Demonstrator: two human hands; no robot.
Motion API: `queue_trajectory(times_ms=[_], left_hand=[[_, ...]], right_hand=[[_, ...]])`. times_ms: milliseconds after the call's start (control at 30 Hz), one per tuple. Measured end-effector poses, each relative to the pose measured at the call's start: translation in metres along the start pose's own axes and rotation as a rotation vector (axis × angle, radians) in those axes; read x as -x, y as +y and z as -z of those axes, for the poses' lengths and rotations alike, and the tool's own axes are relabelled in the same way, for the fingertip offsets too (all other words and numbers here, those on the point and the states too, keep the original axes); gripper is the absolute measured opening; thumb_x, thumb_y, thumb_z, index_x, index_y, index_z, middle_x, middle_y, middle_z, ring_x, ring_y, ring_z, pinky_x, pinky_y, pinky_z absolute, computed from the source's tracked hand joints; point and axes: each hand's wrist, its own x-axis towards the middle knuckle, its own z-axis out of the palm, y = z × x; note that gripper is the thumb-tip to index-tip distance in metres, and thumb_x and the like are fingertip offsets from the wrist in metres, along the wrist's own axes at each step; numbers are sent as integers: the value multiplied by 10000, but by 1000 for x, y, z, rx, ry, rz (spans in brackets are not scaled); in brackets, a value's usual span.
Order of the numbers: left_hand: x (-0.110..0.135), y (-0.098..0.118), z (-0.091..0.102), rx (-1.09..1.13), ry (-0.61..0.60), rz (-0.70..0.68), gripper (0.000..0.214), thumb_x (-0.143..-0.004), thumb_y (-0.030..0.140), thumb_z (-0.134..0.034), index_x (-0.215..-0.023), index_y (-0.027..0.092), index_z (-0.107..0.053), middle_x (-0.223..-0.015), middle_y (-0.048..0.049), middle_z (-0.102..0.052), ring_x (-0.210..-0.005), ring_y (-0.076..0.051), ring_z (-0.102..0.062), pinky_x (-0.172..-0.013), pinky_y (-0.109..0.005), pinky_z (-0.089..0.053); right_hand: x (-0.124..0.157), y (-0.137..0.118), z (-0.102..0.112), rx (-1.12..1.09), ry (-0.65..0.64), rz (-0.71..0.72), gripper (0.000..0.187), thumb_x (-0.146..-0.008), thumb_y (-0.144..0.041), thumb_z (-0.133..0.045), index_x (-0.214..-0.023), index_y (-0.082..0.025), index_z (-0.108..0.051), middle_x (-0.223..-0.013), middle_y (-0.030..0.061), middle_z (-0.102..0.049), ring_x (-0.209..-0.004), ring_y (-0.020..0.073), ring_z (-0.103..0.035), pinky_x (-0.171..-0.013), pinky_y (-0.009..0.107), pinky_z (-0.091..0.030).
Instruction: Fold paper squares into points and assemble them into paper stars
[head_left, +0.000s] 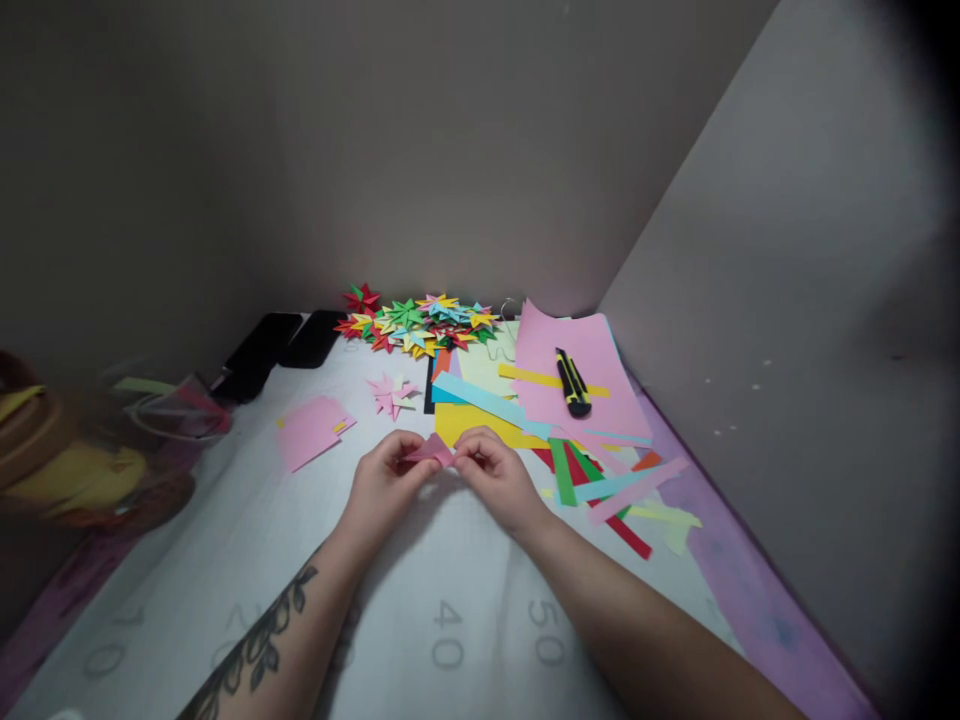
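Observation:
Between my two hands is a small folded piece of pink paper (pixel 430 452), raised a little over the white mat (pixel 405 620). My left hand (pixel 386 480) pinches its left side between thumb and fingers. The right corner is gripped by the thumb and fingertips of my right hand (pixel 499 482). Just beyond lies a loose cluster of folded pink points (pixel 391 394) with a few pale ones. Square pink sheets (pixel 311 430) lie to the left of my left hand. Cut paper strips (pixel 607 490) in several colours spread out to the right of my right hand.
Many-coloured paper stars (pixel 420 322) are heaped against the back wall. A black and yellow box cutter (pixel 573 384) rests on large pink sheets (pixel 540 340) at the right. Dark phone-like slabs (pixel 313 340) lie at the back left. A yellow-brown container (pixel 37 450) stands at the left edge.

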Motion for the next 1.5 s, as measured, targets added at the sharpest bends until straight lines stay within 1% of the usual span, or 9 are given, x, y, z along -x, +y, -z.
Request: queue_trajectory(times_ms=[167, 267, 500, 700, 900, 1000, 1133, 1333, 1500], left_hand=[[0, -1, -2, 51, -37, 21, 140, -700, 258, -652, -776, 160, -586, -746, 3, -609, -685, -130, -566, -632, -236, -441], [1, -1, -4, 67, -46, 26, 135, -697, 261, -652, -766, 160, -594, -734, 0, -616, -677, -132, -568, -626, -238, -442], [0, 2, -5, 134, -34, 71, 148, -690, 263, -666, -759, 155, -593, -685, 9, -612, -614, -116, -558, -569, -217, -427], [0, 0, -4, 186, -66, 98, 181, -696, 282, -681, -795, 158, -593, -715, 8, -637, -631, -111, -573, -569, -205, -418], [1, 1, -7, 111, -84, 59, 145, -717, 278, -644, -789, 159, -606, -721, 10, -625, -642, -119, -565, -587, -217, -427], [2, 2, -7, 53, -81, 33, 140, -727, 291, -633, -771, 160, -609, -713, 7, -619, -661, -127, -560, -600, -223, -428], [2, 1, -7, 13, -33, 32, 123, -737, 286, -627, -737, 164, -608, -694, 3, -613, -646, -126, -545, -598, -228, -420], [-1, -3, -5, 194, 62, 64, 123, -724, 281, -659, -741, 174, -602, -691, 11, -626, -645, -124, -575, -617, -228, -439], [1, -3, -5, 267, 70, 26, 116, -702, 258, -689, -715, 171, -613, -728, -3, -647, -698, -133, -593, -670, -238, -459]], right_hand=[[0, 3, -2, -5, 10, -59, 42, -782, -236, -626, -768, -202, -605, -821, 14, -559, -771, 146, -538, -670, 270, -429], [0, 2, -3, -40, 36, -104, 99, -758, -258, -656, -757, -201, -575, -786, 0, -556, -725, 138, -535, -645, 263, -436], [-1, 1, 0, 39, -19, -24, 67, -763, -272, -658, -780, -209, -644, -860, 35, -599, -810, 165, -559, -668, 283, -445], [1, 4, -2, 17, 30, -165, 70, -754, -247, -628, -799, -194, -625, -799, 12, -630, -675, 135, -542, -615, 265, -422], [0, 2, -4, -17, 100, -165, 122, -720, -257, -652, -771, -192, -563, -713, -18, -561, -628, 122, -512, -588, 252, -416], [0, 0, -7, 5, 93, -166, 129, -718, -257, -650, -765, -192, -550, -712, -14, -558, -635, 125, -515, -576, 249, -413], [2, -4, -7, 82, 87, -111, 89, -726, -211, -623, -771, -198, -548, -738, -5, -569, -647, 128, -505, -593, 259, -410], [5, -11, -2, 250, 163, 136, 93, -737, -135, -583, -739, -215, -536, -767, 13, -536, -717, 155, -499, -618, 283, -403], [7, -13, -4, 295, 152, 161, 84, -752, -155, -603, -791, -218, -562, -797, 23, -540, -727, 161, -507, -607, 283, -412]])
